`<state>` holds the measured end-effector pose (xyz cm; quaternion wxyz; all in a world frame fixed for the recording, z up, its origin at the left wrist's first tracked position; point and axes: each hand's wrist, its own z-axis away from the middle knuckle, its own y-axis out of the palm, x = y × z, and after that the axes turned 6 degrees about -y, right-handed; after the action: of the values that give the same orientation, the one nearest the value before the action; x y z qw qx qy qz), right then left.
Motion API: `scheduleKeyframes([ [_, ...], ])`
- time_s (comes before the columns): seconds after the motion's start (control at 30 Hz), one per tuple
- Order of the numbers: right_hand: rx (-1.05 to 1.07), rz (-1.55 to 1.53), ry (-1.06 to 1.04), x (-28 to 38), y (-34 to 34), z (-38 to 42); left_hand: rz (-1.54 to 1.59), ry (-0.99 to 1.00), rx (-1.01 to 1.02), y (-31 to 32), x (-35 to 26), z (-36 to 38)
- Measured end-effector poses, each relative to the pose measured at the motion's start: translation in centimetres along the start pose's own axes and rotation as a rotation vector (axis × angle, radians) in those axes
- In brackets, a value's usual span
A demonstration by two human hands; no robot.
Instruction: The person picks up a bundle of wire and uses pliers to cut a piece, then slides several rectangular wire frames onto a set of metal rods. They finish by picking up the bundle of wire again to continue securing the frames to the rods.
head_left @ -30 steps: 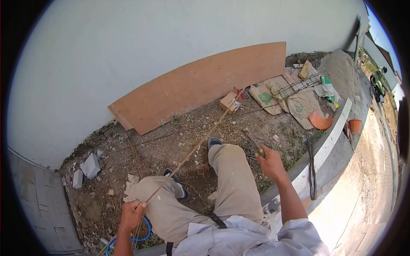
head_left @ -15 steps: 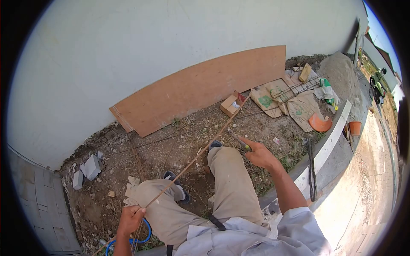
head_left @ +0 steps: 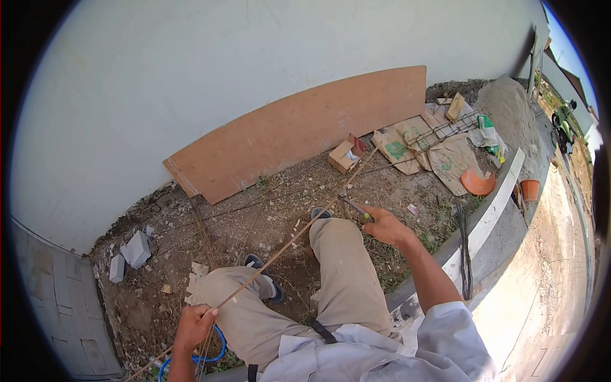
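The hands are apart, each closed on something. The left hand (head_left: 195,326), at seven o'clock from mid-view, grips a thin brown rod (head_left: 275,256), which slants away between one and two o'clock. A stick (head_left: 147,365) emerges past the left wrist; the fist hides whether it is the same piece. The right hand (head_left: 387,228), at four o'clock, is wrapped round a tool (head_left: 359,209) with a partly covered handle. The tool's head points to ten o'clock and meets the rod, too small to tell whether it bites. A blue hose (head_left: 221,347) passes partly behind the left forearm, cut off below. The knee covers most of one shoe (head_left: 321,212). Between one and two o'clock, near the rod's far end, sits a cardboard box (head_left: 342,159), its white and red contents unclear. Paper sacks (head_left: 450,167) lie beyond at two o'clock, partly beneath a steel cage (head_left: 439,135). A board (head_left: 305,130) stands at twelve. Toward three, a motorbike (head_left: 562,127) is small and indistinct.
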<state>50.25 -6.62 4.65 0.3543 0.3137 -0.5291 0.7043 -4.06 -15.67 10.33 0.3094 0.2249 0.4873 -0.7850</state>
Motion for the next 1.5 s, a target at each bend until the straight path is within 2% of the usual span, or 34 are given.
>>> scheduleKeyframes([
  [0.23,-0.159,-0.131,-0.150,-0.6,1.3,0.0,-0.004,0.002,-0.021,-1.2,-1.8,0.8],
  [0.33,-0.190,-0.112,-0.180,-0.4,-0.2,2.1,-0.010,0.109,-0.046,-1.5,-3.0,1.7],
  [0.4,-0.226,-0.051,-0.245,0.0,-1.9,4.5,-0.015,0.084,-0.029,-1.8,-3.8,2.8],
  [0.5,-0.007,0.006,-0.070,3.1,-5.8,9.0,0.002,0.042,0.034,-2.5,-4.2,4.0],
  [0.63,0.107,0.061,0.069,4.3,-7.2,11.1,0.018,0.048,0.044,-3.1,-2.6,4.3],
  [0.8,-0.012,-0.185,-0.081,2.2,-2.5,8.6,-0.039,0.011,0.008,-3.7,-2.2,4.3],
  [1.0,-0.120,-0.335,-0.107,0.0,1.4,5.4,-0.047,-0.024,0.001,-3.8,-1.2,4.6],
  [1.1,-0.131,-0.298,-0.137,0.3,1.8,4.7,-0.008,-0.013,-0.028,-3.1,-1.1,4.4],
  [1.2,-0.074,-0.332,-0.056,0.9,1.9,4.0,0.004,0.008,-0.057,-2.8,-1.3,4.1],
  [1.4,-0.140,-0.244,-0.220,0.2,3.0,2.4,-0.024,0.017,-0.076,-2.8,-0.2,3.2],
  [1.5,-0.167,-0.161,-0.210,0.8,2.6,2.2,-0.014,0.011,-0.083,-2.8,-0.3,3.1],
])
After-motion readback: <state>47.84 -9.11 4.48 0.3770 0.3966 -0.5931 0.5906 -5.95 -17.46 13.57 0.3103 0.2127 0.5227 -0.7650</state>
